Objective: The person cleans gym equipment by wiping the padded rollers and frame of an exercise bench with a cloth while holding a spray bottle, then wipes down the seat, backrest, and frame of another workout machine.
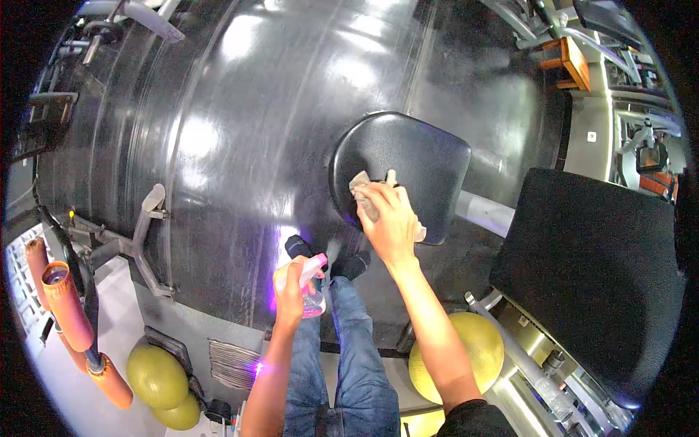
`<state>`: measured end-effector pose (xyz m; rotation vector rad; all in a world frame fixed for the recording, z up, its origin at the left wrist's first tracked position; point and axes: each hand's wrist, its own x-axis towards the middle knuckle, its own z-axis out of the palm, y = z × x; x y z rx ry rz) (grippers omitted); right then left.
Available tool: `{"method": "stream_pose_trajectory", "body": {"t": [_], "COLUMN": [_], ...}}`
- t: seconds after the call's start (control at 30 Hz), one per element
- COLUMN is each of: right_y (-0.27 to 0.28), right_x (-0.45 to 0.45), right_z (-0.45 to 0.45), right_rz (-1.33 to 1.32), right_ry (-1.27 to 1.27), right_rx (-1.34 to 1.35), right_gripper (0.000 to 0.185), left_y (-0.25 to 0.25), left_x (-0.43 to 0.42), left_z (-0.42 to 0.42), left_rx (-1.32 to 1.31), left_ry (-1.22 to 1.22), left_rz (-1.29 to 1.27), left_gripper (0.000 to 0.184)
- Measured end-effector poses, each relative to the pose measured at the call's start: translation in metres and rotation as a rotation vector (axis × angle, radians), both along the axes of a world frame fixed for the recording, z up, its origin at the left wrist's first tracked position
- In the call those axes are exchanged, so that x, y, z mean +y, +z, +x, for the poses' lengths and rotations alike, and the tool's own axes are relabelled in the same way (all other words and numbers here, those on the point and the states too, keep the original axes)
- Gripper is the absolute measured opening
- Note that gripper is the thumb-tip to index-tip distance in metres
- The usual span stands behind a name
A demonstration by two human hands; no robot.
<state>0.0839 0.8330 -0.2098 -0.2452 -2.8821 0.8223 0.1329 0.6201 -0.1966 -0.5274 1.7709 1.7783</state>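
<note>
My right hand [389, 222] is closed around a light-coloured cloth [361, 188], which presses on the black padded seat [429, 156] of a gym bench. Folds of the cloth stick out past the fingers on both sides. Lower and to the left, my left hand [290, 286] grips a spray bottle [314, 302] with a pink trigger head and a clear body. The bottle is held in front of my legs, apart from the seat, its nozzle pointing up and right.
A large black backrest [593, 284] stands at the right. A yellow exercise ball [466, 353] lies under my right arm, and green balls [156, 375] sit at lower left. Orange padded rollers [69, 313] jut out at the left. Dark rubber flooring [240, 146] spreads ahead.
</note>
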Motion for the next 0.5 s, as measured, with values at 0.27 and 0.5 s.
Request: {"method": "stream_pose_trajectory", "body": {"t": [0.27, 0.5], "right_y": [0.022, 0.003], "right_x": [0.043, 0.002], "right_z": [0.044, 0.009], "right_rz": [0.119, 0.063], "right_ry": [0.164, 0.059], "right_rx": [-0.163, -0.037], "right_gripper": [0.032, 0.031], "left_y": [0.005, 0.006], "left_x": [-0.006, -0.015], "left_z": [-0.016, -0.010], "left_rx": [0.073, 0.040], "left_ry": [0.000, 0.012], "left_rz": [0.008, -0.014], "left_gripper": [0.051, 0.047]}}
